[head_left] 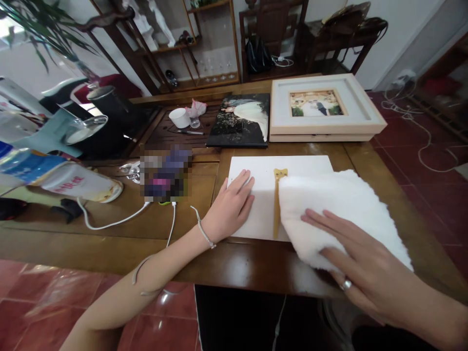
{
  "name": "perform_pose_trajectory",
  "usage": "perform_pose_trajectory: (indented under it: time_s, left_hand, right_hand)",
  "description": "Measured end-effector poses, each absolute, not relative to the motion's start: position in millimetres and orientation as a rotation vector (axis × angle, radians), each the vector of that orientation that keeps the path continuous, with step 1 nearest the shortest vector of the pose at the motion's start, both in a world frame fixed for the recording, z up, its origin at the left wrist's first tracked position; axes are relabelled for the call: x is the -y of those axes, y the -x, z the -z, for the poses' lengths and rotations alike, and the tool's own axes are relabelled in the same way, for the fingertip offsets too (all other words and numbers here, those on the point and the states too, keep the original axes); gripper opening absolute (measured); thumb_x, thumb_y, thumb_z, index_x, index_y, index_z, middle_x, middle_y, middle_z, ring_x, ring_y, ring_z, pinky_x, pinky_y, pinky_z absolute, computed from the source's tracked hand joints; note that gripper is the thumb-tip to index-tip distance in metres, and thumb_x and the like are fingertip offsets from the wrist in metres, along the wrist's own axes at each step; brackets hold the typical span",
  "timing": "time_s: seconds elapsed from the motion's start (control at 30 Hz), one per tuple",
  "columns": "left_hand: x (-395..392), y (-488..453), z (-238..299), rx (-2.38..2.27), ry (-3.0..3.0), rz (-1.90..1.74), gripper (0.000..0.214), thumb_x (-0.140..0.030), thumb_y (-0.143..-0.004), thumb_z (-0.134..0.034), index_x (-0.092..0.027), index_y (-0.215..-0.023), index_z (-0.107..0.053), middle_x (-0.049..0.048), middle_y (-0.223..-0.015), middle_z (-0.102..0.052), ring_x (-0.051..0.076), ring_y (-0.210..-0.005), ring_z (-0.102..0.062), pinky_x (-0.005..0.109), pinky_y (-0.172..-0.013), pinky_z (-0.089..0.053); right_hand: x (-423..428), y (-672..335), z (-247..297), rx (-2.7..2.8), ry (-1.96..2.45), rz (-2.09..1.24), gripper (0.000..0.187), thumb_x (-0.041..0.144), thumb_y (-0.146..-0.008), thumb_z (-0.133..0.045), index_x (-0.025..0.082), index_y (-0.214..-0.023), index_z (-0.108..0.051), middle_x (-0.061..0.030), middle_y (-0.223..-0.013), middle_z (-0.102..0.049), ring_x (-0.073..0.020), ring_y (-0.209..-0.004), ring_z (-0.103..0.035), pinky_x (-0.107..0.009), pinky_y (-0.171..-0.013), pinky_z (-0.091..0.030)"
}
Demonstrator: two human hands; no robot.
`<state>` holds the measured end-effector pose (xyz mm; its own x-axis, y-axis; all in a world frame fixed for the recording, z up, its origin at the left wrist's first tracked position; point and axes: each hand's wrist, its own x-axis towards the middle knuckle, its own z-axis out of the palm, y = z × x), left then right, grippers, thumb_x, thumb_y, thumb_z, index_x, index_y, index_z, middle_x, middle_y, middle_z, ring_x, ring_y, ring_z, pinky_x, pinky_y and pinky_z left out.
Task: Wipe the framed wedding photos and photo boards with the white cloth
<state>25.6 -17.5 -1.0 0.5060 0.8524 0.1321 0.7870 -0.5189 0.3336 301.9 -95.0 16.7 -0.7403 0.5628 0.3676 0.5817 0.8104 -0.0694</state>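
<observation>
A white board lies flat near the table's front edge. My left hand rests palm down on its left side, fingers stretched out and nothing held. On the board lies a flat tan stick, its wider top end pierced with small holes. A fluffy white cloth covers the board's right part and reaches past it, its left edge against the stick. My right hand is on the cloth, which is folded up about its fingers; the fingertips are partly blurred, and some fingers are hidden.
Behind the board are a dark photo panel and a pale wooden picture frame. A blurred-out object with white cables lies to the left, near a white-and-blue container. A white cup and a pen sit farther back.
</observation>
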Motion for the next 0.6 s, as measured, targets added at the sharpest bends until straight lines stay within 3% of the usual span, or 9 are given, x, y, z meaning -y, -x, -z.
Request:
perform_pose_trajectory:
  time_s: [0.07,0.17,0.3,0.43,0.5,0.6]
  left_hand:
    - [17,-26,1,-1.392,-2.524,-0.417,0.041,-0.018,-0.098,-0.036,-0.012,-0.138,-0.042,0.0191,-0.152,-0.039,0.029,-0.147,-0.027,0.058,-0.116,-0.027]
    - [18,-26,0,-1.385,-2.533,-0.421,0.041,-0.019,-0.098,-0.036,-0.012,-0.138,-0.042,0.0192,-0.152,-0.039,0.029,-0.146,-0.028,0.058,-0.115,-0.028]
    - [17,-26,0,-1.379,-2.53,-0.43,0.04,-0.019,-0.098,-0.036,-0.012,-0.137,-0.043,0.0195,-0.152,-0.04,0.029,-0.146,-0.029,0.058,-0.115,-0.029]
    - [17,-25,3,-1.388,-2.46,-0.489,0.041,-0.02,-0.097,-0.039,-0.013,-0.138,-0.043,0.0189,-0.152,-0.039,0.029,-0.146,-0.029,0.055,-0.117,-0.027]
    - [16,-24,5,-1.466,-2.382,-0.568,0.045,-0.024,-0.096,-0.043,-0.011,-0.139,-0.042,0.0207,-0.153,-0.036,0.031,-0.146,-0.027,0.054,-0.117,-0.028]
    - [16,-24,7,-1.63,-2.295,-0.616,0.054,-0.034,-0.094,-0.05,-0.007,-0.139,-0.04,0.0255,-0.153,-0.031,0.037,-0.144,-0.028,0.054,-0.115,-0.03]
  right_hand:
    - [100,-299,-18,2.624,0.85,0.017,0.024,0.004,-0.075,-0.044,0.019,-0.092,-0.053,-0.0189,-0.148,-0.042,-0.0321,-0.141,-0.031,-0.051,-0.112,-0.037]
    - [81,-308,-17,2.639,0.81,0.088,0.023,0.007,-0.08,-0.043,0.019,-0.095,-0.056,-0.0184,-0.142,-0.049,-0.0297,-0.137,-0.04,-0.048,-0.108,-0.041]
    - [28,-333,-15,2.623,0.922,0.261,0.025,0.015,-0.088,-0.041,0.016,-0.105,-0.059,-0.0212,-0.135,-0.054,-0.0336,-0.117,-0.057,-0.051,-0.092,-0.052]
    - [-5,-349,-14,2.557,1.316,0.159,0.03,0.023,-0.093,-0.036,0.014,-0.111,-0.058,-0.0224,-0.111,-0.063,-0.0379,-0.109,-0.061,-0.049,-0.076,-0.056]
    - [-2,-347,-13,2.519,1.373,0.087,0.028,0.025,-0.093,-0.035,0.018,-0.109,-0.057,-0.0205,-0.112,-0.062,-0.0365,-0.112,-0.06,-0.048,-0.077,-0.056]
    - [29,-331,-11,2.518,1.139,0.101,0.024,0.019,-0.089,-0.038,0.02,-0.106,-0.054,-0.0192,-0.135,-0.053,-0.0339,-0.126,-0.05,-0.055,-0.094,-0.05]
